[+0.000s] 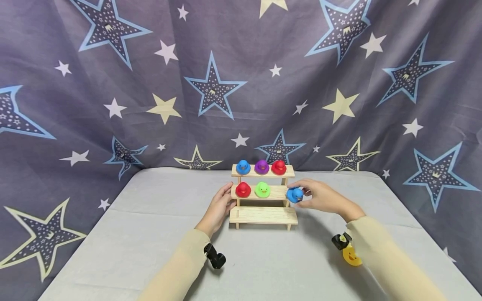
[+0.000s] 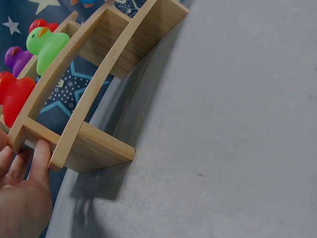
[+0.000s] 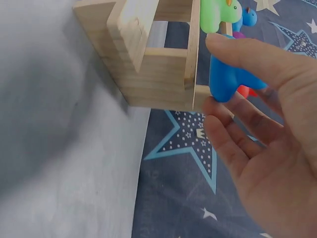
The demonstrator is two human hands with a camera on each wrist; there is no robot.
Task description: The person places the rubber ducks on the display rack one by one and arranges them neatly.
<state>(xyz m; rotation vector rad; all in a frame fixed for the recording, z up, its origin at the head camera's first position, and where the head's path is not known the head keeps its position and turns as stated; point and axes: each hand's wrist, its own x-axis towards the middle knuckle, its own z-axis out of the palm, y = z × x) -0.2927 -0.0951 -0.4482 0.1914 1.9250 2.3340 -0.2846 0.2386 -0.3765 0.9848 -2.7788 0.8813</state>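
Right hand (image 1: pixel 324 198) pinching blue duck (image 3: pixel 229 79), wrist view apparently shows shelf (image 1: pixel 262 215) contact

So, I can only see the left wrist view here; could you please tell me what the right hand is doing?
Observer: The right hand pinches a blue duck at the right end of the middle shelf of the wooden rack.
Operator: Thank you. Is the lowest shelf carrying anything?
Observer: No, the bottom shelf is bare in the head view.
Operator: And how many ducks stand on the top shelf?
Observer: Three: a blue one, a purple one and a red one, left to right.
Operator: Is anything lying on the table besides the rack?
Observer: A yellow duck lies under the right forearm.
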